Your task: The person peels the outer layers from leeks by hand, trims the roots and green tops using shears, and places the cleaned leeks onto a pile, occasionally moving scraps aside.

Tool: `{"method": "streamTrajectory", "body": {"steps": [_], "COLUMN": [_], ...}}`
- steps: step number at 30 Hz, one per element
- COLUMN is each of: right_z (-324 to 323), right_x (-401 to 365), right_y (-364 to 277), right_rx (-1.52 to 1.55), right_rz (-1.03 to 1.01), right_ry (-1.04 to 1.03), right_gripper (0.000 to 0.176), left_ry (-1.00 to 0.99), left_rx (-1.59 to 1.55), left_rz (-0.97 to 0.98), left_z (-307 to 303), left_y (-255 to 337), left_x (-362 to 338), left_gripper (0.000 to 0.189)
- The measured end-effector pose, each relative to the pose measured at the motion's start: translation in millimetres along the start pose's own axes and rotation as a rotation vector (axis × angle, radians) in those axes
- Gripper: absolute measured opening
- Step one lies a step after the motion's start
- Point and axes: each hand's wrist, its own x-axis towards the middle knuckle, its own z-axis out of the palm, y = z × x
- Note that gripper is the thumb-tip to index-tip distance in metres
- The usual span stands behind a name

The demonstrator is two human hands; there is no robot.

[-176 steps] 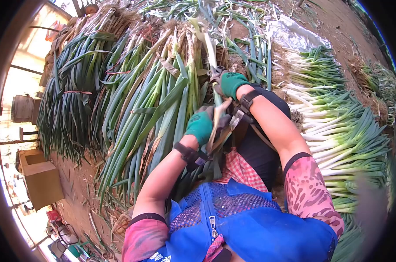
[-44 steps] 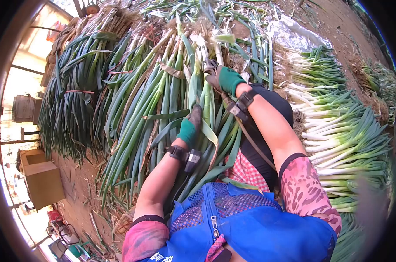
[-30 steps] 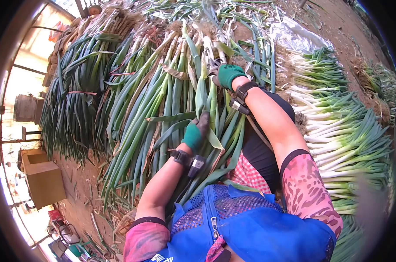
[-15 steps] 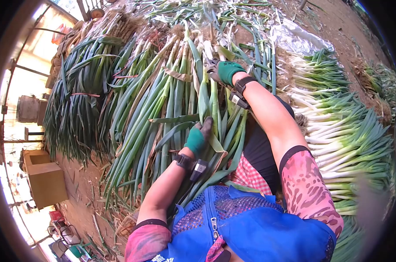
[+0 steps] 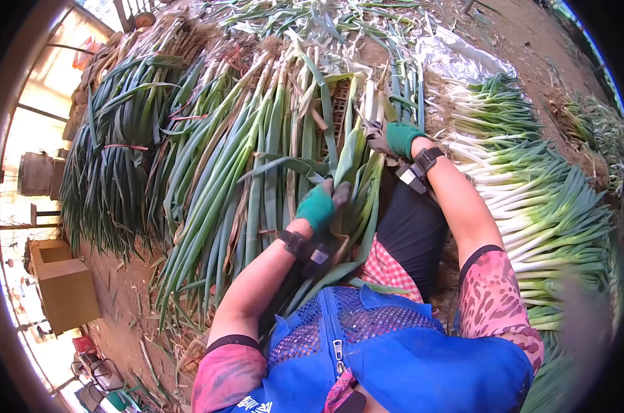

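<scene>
My right hand [image 5: 389, 138], in a green glove with dark, soiled fingers, is closed around the pale stem of a green onion [image 5: 354, 153] lying across my lap. Lower down, my left hand [image 5: 324, 204], gloved the same way, has its fingers closed on the long green leaves. Some of the gripped leaves are hidden by the fingers. To the left of both hands lies a thick heap of untrimmed green onions [image 5: 257, 172], roots toward the top and leaves pointing down. A brown slatted crate [image 5: 339, 110] shows between the stalks.
Cleaned green onions [image 5: 512, 199] with white stems lie in rows on the right. Tied bundles [image 5: 122, 151] rest at the left. White plastic sheeting [image 5: 463, 55] and loose leaves lie at the back. A cardboard box [image 5: 67, 286] stands on the dirt floor.
Both hands have moved to the right, the right one also nearer to me, bringing the held green onion away from the heap. The slatted crate has come into view behind it.
</scene>
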Motion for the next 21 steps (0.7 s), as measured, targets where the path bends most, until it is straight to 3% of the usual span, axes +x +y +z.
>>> {"method": "streamTrajectory", "body": {"steps": [1, 4, 6, 9, 10, 14, 19, 21], "right_z": [-51, -17, 1, 29, 20, 65, 94, 89], "right_x": [-58, -57, -65, -74, -86, -61, -59, -66], "right_y": [-44, -41, -52, -82, -99, -108, -100, -95], "right_rx": [-0.063, 0.262, 0.391, 0.415, 0.535, 0.441, 0.241, 0.243], "right_rz": [-0.057, 0.024, -0.029, -0.049, 0.043, 0.205, 0.121, 0.115], "right_ry": [-0.202, -0.114, -0.090, -0.044, -0.029, 0.028, -0.120, -0.139], "right_gripper": [0.044, 0.046, 0.051, 0.059, 0.066, 0.074, 0.074, 0.072], "left_ry": [0.062, 0.214, 0.452, 0.449, 0.384, 0.374, 0.246, 0.150], "left_rx": [0.092, 0.173, 0.252, 0.229, 0.313, 0.616, 0.417, 0.443], "left_rz": [-0.008, 0.009, 0.086, 0.057, 0.011, -0.162, -0.286, -0.179], "left_z": [-9, -44, -51, -55, -52, -31, -1, -2], "left_y": [5, 5, -40, -53, -51, -30, -23, -26], "left_x": [3, 18, 56, 79, 85, 100, 96, 85], "left_gripper": [0.048, 0.040, 0.029, 0.029, 0.030, 0.040, 0.036, 0.030]}}
